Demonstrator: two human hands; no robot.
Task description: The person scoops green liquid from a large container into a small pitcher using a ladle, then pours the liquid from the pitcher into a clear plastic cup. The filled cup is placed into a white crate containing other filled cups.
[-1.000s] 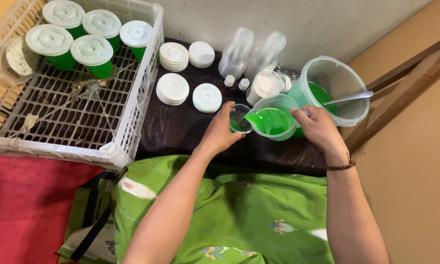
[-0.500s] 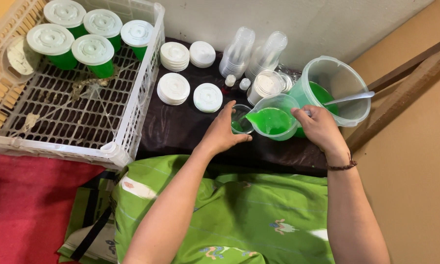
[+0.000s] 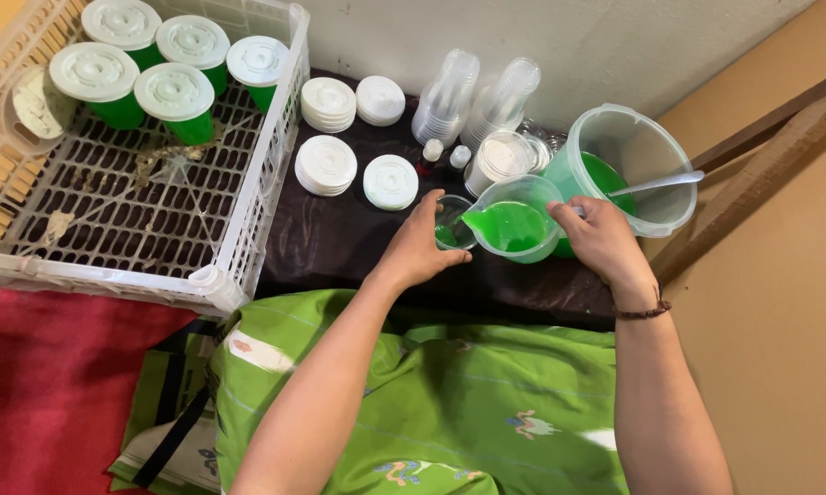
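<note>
A small clear cup stood on the dark bench, partly filled with green liquid. The left hand curled around its near side, holding it steady. The right hand gripped a clear jug of green liquid, tilted with its spout over the cup. Just behind stood a large clear tub with a spoon in it. White lids lay stacked nearby, beside a white crate holding lidded green cups.
</note>
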